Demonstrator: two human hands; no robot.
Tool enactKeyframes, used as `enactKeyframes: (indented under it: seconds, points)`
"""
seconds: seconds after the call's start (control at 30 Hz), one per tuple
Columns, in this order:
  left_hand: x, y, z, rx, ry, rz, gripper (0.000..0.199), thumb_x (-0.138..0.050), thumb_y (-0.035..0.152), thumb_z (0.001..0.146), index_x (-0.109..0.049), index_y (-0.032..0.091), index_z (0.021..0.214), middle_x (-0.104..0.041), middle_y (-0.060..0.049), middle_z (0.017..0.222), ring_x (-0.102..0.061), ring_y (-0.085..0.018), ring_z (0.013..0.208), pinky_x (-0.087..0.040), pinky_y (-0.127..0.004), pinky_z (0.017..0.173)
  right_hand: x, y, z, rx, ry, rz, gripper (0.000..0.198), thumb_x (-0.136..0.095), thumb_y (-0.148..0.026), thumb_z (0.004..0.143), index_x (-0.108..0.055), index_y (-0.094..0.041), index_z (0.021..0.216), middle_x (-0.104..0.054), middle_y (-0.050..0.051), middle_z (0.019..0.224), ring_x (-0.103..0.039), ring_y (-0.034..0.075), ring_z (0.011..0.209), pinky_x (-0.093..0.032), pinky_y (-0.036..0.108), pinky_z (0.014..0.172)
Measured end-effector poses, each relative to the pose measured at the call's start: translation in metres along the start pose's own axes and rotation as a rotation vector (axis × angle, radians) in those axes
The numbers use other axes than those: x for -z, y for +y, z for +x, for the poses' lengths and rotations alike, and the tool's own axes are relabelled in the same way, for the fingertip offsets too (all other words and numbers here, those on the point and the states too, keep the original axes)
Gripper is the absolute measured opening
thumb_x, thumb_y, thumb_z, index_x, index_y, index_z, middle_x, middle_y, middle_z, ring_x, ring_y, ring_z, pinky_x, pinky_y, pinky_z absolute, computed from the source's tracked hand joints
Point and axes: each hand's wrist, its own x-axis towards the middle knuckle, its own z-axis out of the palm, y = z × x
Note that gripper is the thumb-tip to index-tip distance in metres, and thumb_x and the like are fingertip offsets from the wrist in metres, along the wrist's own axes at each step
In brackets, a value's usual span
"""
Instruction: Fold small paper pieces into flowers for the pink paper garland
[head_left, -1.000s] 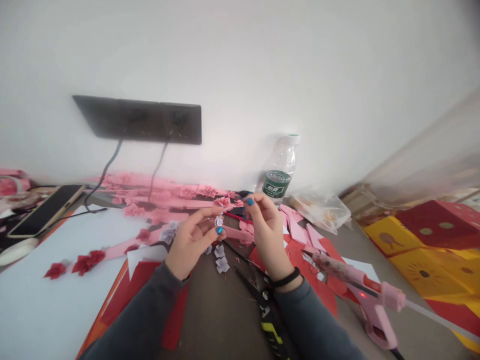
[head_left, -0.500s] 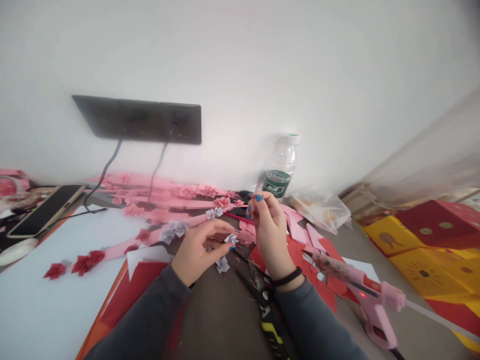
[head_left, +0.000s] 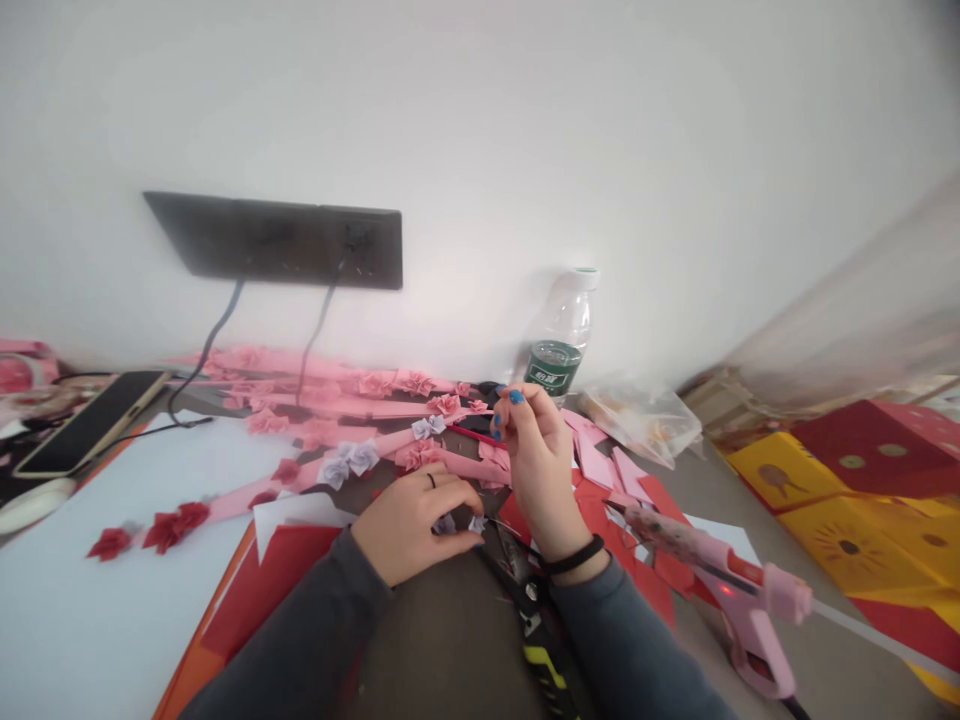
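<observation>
My left hand (head_left: pixel 416 525) is low over the grey table, with its thumb and forefinger closed about a small pale lilac paper flower (head_left: pixel 477 523). A second lilac paper flower (head_left: pixel 444 524) shows partly under its curled fingers. My right hand (head_left: pixel 541 465) is raised in front of the bottle, thumb and fingertips pinched together; what they hold, if anything, does not show. Between my forearms lies a black hand tool (head_left: pixel 544 655) with yellow-green marks, its jaws pointing away from me. Just beyond my left hand runs a pink paper-wrapped stem with lilac flowers (head_left: pixel 349 462) and red flowers (head_left: pixel 176 525).
A pink glue gun (head_left: pixel 705 560) with a lit red light lies at right, near red paper scraps (head_left: pixel 660 590). Behind stand a water bottle (head_left: pixel 559 345) and a plastic bag (head_left: pixel 649 425). A phone (head_left: pixel 90 420), white sheets (head_left: pixel 82 610) and yellow-red boxes (head_left: pixel 855 520) flank the table.
My left hand has moved down and slightly right with the lilac paper flower, to beside the other one on the table. My right hand has barely moved.
</observation>
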Motion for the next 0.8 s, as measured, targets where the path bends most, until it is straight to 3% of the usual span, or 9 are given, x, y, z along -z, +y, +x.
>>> enactKeyframes:
  seconds: [0.2, 0.33, 0.47, 0.6, 0.8]
  points:
    - [-0.002, -0.003, -0.001, -0.016, -0.002, 0.052, 0.018, -0.066, 0.014, 0.082, -0.067, 0.021, 0.099, -0.074, -0.004, 0.09, -0.066, -0.021, 0.085, -0.054, -0.031, 0.074, -0.001, -0.002, -0.001, -0.013, -0.003, -0.012, 0.016, -0.059, -0.033, 0.089, -0.055, -0.021, 0.08, -0.045, -0.005, 0.067, -0.04, 0.011, 0.059, -0.032, 0.025, 0.056]
    - [0.001, -0.002, -0.001, -0.032, 0.164, 0.057, 0.026, -0.058, 0.011, 0.087, -0.065, 0.022, 0.11, -0.075, -0.005, 0.098, -0.069, -0.019, 0.089, -0.054, -0.03, 0.08, 0.0, -0.001, 0.0, -0.019, -0.004, -0.025, 0.017, -0.059, -0.036, 0.089, -0.054, -0.022, 0.081, -0.045, -0.005, 0.067, -0.04, 0.011, 0.059, -0.033, 0.025, 0.055]
    - [0.007, 0.002, -0.002, 0.028, 0.365, 0.095, 0.025, -0.051, 0.01, 0.091, -0.063, 0.021, 0.109, -0.074, -0.003, 0.089, -0.068, -0.014, 0.073, -0.053, -0.024, 0.072, 0.0, 0.0, 0.0, -0.013, 0.005, -0.032, 0.016, -0.059, -0.034, 0.089, -0.054, -0.021, 0.08, -0.045, -0.004, 0.068, -0.04, 0.011, 0.059, -0.033, 0.026, 0.056]
    - [0.012, 0.005, -0.005, 0.023, 0.413, 0.062, 0.022, -0.048, 0.011, 0.091, -0.061, 0.02, 0.108, -0.069, 0.0, 0.075, -0.062, -0.01, 0.058, -0.049, -0.021, 0.061, 0.0, 0.001, 0.0, -0.014, 0.002, -0.022, 0.015, -0.059, -0.032, 0.089, -0.055, -0.021, 0.08, -0.046, -0.004, 0.068, -0.04, 0.011, 0.06, -0.033, 0.025, 0.056]
    - [0.009, -0.001, -0.012, 0.116, 0.546, -0.151, 0.024, -0.043, 0.019, 0.097, -0.049, 0.022, 0.12, -0.056, 0.003, 0.072, -0.053, -0.011, 0.057, -0.043, -0.022, 0.058, 0.0, 0.002, 0.0, -0.022, -0.003, -0.035, 0.018, -0.059, -0.035, 0.089, -0.054, -0.021, 0.079, -0.045, -0.004, 0.068, -0.04, 0.011, 0.059, -0.032, 0.025, 0.055]
